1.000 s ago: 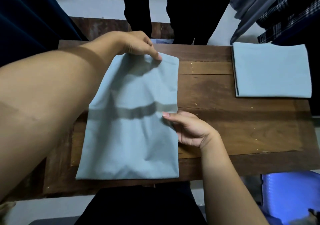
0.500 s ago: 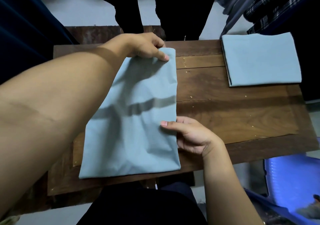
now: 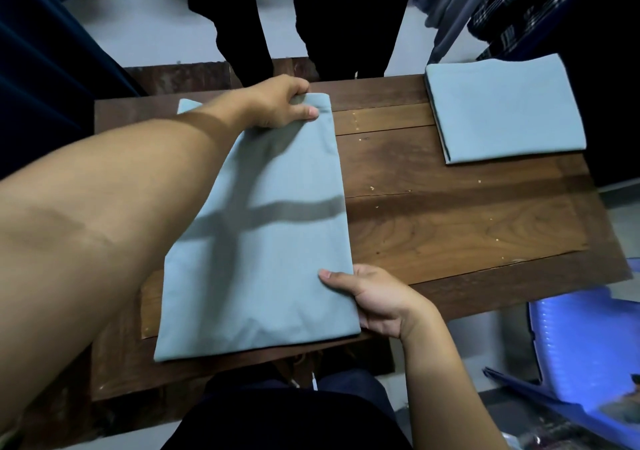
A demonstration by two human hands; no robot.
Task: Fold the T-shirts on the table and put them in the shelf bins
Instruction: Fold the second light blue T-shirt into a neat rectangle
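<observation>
A dark brown plank surface [image 3: 450,207], scuffed and speckled with pale crumbs, stands on a pale grey floor [image 3: 145,34]. A deep blue curtain [image 3: 41,69] hangs at left. Grey garments [image 3: 446,6] and a plaid shirt [image 3: 512,10] hang upper right. A blue plastic chair [image 3: 581,356] sits lower right.

I find the near T-shirt [image 3: 263,249] plain pale grey-blue, unprinted; the folded T-shirt [image 3: 505,110] shows the same shade; the table [image 3: 450,214] is dark brown with visible wood grain and pale specks; the hanging cloth [image 3: 509,17] is black with white checks; the plastic object [image 3: 585,345] is bright blue.
</observation>
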